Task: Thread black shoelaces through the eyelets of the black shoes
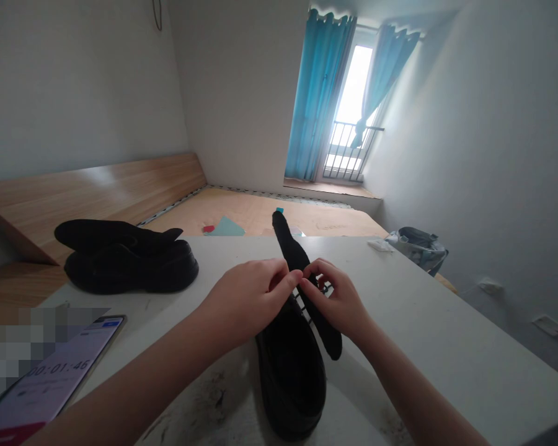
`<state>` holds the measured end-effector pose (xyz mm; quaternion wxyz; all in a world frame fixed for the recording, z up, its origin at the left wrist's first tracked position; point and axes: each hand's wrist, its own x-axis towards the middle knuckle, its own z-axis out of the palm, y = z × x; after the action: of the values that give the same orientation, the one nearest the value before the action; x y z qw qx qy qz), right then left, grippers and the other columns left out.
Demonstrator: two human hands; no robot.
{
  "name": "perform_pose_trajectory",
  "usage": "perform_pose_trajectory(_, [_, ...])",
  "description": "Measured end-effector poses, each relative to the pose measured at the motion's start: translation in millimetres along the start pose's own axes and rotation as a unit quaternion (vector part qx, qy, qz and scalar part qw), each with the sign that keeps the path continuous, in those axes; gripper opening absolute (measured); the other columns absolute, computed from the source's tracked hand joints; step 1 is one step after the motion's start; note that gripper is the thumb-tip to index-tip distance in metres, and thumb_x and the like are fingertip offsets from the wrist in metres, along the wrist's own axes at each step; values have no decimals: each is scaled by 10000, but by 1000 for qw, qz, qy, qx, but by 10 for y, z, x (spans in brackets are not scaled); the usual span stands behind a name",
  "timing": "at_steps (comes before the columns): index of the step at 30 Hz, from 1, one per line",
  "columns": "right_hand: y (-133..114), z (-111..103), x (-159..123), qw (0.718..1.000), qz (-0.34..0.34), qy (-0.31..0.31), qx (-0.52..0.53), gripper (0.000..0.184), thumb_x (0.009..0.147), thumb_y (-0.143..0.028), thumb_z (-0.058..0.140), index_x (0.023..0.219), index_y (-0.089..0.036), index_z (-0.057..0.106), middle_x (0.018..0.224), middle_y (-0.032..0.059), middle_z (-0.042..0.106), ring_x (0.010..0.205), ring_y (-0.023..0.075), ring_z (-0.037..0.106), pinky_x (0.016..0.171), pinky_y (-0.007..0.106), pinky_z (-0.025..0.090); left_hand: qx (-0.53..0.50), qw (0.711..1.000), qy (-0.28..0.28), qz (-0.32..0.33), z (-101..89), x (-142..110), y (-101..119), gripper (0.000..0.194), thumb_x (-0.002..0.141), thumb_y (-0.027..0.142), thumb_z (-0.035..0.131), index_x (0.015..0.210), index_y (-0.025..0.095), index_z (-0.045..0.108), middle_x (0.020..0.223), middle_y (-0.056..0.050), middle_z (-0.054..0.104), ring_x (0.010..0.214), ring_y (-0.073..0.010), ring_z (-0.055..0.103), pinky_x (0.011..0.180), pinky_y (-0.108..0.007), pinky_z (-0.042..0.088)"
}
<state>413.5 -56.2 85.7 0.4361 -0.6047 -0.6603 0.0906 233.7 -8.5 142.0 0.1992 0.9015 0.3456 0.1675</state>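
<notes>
A black shoe [292,371] stands on the white table in front of me, its open heel end towards me. Above its front part a long black insole [291,244] slants from upper left to lower right. My right hand [337,297] is closed at the middle of the insole, thumb and forefinger pinched together. Close against it, my left hand [248,297] is also pinched shut, its fingertips meeting the right ones at the insole's edge. What the left fingertips hold is hidden. Thin dark strands show between shoe and insole.
Another black shoe [130,269] stands at the left with a black insole [106,234] lying across its top. A phone [69,365] showing a timer lies at the near left. A crumpled white tissue [380,246] sits by the far right edge, with a bag [418,248] beyond.
</notes>
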Motion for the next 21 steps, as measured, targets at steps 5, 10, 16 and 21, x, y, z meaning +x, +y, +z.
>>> perform_pose_trajectory(5, [37,4,4,999,30,-18,3,45,790,-219,534,779,-208,577,690,-6,571,640,150,515,610,285,413,74,995,-44,57,71,-24,-68,224,795,418,544,740,201,528,828,-39,588,836,-239,534,690,-340,393])
perform_pose_trajectory(10, [66,17,3,998,47,-41,17,45,769,-209,533,785,-205,575,685,-14,565,624,142,525,551,260,393,153,983,-70,73,139,-55,-92,121,717,264,557,812,193,530,911,-73,607,892,-269,548,740,-380,418])
perform_pose_trajectory(16, [102,36,26,996,63,-47,42,69,794,-253,542,759,-203,573,651,-18,555,612,140,508,563,265,393,179,980,-77,44,63,-27,-35,94,802,216,433,839,202,518,874,-57,639,754,-237,608,603,-329,405])
perform_pose_trajectory(21, [93,39,39,992,80,-44,88,170,792,-365,601,752,-200,603,647,-8,564,604,144,488,559,277,388,195,978,-51,58,32,-3,-74,183,851,149,375,955,209,513,886,-44,651,722,-227,638,554,-300,383])
